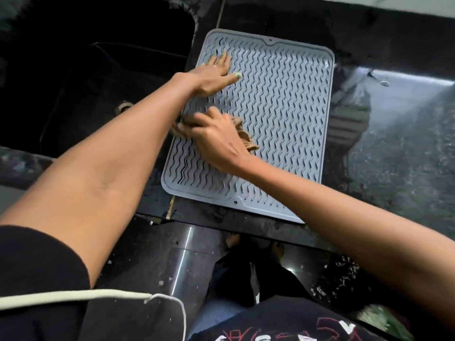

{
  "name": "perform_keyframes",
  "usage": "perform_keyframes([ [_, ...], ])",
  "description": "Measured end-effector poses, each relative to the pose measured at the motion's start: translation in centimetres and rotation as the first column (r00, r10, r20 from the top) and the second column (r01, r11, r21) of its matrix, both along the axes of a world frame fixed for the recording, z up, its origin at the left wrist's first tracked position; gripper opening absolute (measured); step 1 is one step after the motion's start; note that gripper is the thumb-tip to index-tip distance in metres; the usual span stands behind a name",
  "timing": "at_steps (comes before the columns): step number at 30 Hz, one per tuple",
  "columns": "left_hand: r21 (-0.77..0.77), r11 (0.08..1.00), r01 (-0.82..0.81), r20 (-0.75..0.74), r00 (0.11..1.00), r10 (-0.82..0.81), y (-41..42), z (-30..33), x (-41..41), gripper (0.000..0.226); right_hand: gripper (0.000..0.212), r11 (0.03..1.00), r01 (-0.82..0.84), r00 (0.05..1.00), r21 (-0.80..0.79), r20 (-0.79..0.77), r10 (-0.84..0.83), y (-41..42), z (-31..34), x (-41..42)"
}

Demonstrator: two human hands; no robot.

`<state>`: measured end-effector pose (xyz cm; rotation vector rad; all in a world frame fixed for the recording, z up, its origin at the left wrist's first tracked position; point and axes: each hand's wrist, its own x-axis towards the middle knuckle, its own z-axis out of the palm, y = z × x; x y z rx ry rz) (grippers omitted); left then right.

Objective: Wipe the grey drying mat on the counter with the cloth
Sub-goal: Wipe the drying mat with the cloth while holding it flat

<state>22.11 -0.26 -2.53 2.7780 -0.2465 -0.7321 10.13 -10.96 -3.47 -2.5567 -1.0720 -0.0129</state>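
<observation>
While the grey, wavy-ridged silicone drying mat (270,114) lies flat on the dark speckled stone bench (406,143), just right of the black sink (98,82) at nine o'clock, the wiping looks to be underway rather than finished; the crumpled tan cloth (242,134) sits on the mat's left-middle portion, so the stroke is on that side; the whole stretch toward three o'clock, the far rim at twelve and the near rim at six show no cloth on them, and I judge them as ground yet to cover, though no dirt or wet streak is clear enough to say which ridges are already clean.

The right hand (216,141) lies over the cloth, its fingers (197,119) curled down and closed onto the bunched fabric, pressing it against the ridges; a fold pokes out past the knuckles toward three o'clock and another shows at the hand's nine o'clock side, next to the other forearm; motion blur softens the fingertips, so how tight the clench is cannot be told.

The left hand (211,77) rests at the mat's eleven o'clock corner, fingers spread open and flat on the surface, holding nothing; I take it as bracing the mat against sliding.
</observation>
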Motion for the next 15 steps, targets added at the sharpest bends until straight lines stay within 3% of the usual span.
perform_keyframes([
  [4, 0.059, 0.998, 0.01, -0.034, 0.999, -0.008, -0.1, 1.4, -0.1, 0.065, 0.051, 0.973, 0.17, 0.984, -0.158, 0.081, -0.158, 0.6, -0.8, 3.2],
  [7, 0.106, 0.994, 0.029, -0.048, 0.999, -0.024, -0.3, 1.8, -0.6, 0.069, 0.045, 0.959, 0.254, 0.965, -0.128, -0.035, -0.26, 2.2, -0.4, 2.7],
  [15, 0.155, 0.987, 0.044, -0.023, 0.999, -0.041, -0.6, 1.5, -1.4, 0.076, 0.032, 0.991, -0.135, 0.988, -0.014, -0.08, 0.134, 0.0, -0.6, -6.7],
])
